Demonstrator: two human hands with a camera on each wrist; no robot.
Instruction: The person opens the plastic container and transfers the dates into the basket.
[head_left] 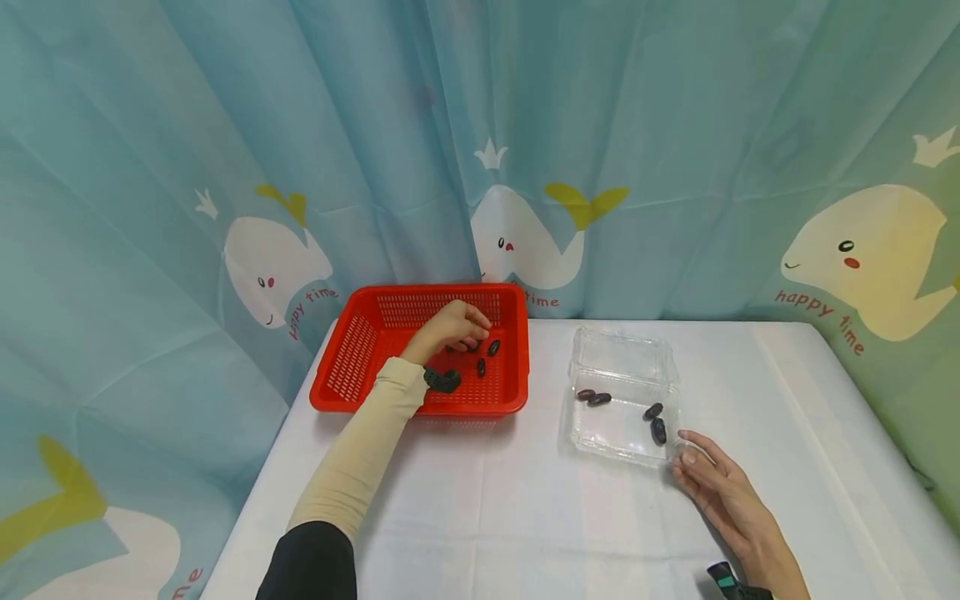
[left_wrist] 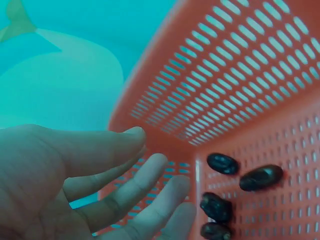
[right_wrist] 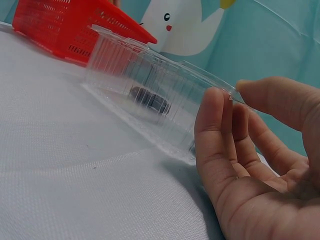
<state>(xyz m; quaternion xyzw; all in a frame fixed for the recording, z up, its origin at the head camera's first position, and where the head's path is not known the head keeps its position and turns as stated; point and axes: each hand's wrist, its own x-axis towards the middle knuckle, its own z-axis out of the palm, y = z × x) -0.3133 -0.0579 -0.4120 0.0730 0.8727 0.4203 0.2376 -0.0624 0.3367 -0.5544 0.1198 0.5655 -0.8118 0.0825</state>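
One red basket [head_left: 480, 406] shows four dark dates [left_wrist: 261, 178]; one clear box [head_left: 622, 421] holds four more dates [head_left: 658, 431].

The left arm [head_left: 363, 454] stretches forward, left fingers [left_wrist: 140, 184] loosely bent and parted, while the right fingers [right_wrist: 211, 122] pinch.

Curtained-off nook, wider room type remaining unclear: blue-green curtain [head_left: 675, 125], bearing cartoon whales [head_left: 525, 237] and "happy time" lettering [head_left: 804, 303], is hanging behind and beside white-clothed tabletop [head_left: 525, 517].
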